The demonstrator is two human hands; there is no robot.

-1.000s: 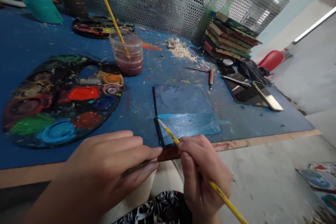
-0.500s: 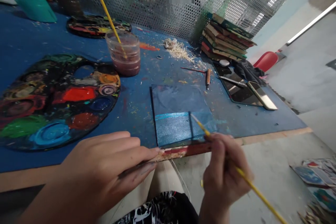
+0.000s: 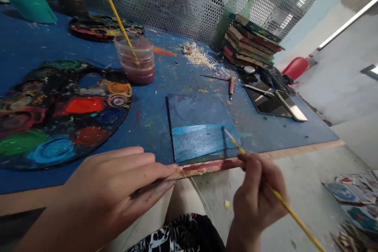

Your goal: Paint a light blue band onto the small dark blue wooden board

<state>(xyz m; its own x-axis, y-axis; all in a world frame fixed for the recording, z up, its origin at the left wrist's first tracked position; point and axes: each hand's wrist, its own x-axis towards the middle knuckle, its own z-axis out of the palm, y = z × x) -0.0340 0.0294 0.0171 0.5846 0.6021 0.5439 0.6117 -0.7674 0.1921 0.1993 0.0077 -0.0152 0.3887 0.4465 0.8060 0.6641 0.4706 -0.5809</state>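
My right hand (image 3: 260,193) is closed round a yellow-handled paintbrush (image 3: 236,143), its tip on or just above the right part of a small square panel (image 3: 197,110). The panel lies near the table's front edge; its upper part is dull grey-blue, its lower part glossy blue under a brighter blue line. My left hand (image 3: 124,185) rests at the table edge, fingers stretched out, fingertips by the panel's lower left corner. A paint palette (image 3: 128,98) with red, green, brown and bright blue paint lies beyond my left hand.
A plastic cup (image 3: 136,61) of murky water holds another yellow brush. Behind it lie a second palette (image 3: 88,33) and a teal container (image 3: 32,4). Wood shavings (image 3: 196,55), a wooden-handled tool (image 3: 231,86), stacked books (image 3: 251,43), a tablet (image 3: 262,100) and a phone (image 3: 291,105) lie farther right.
The brush tip has moved right along the bright blue line, and my right hand has shifted right with it. My left hand stays at the table edge. The view has shifted slightly.
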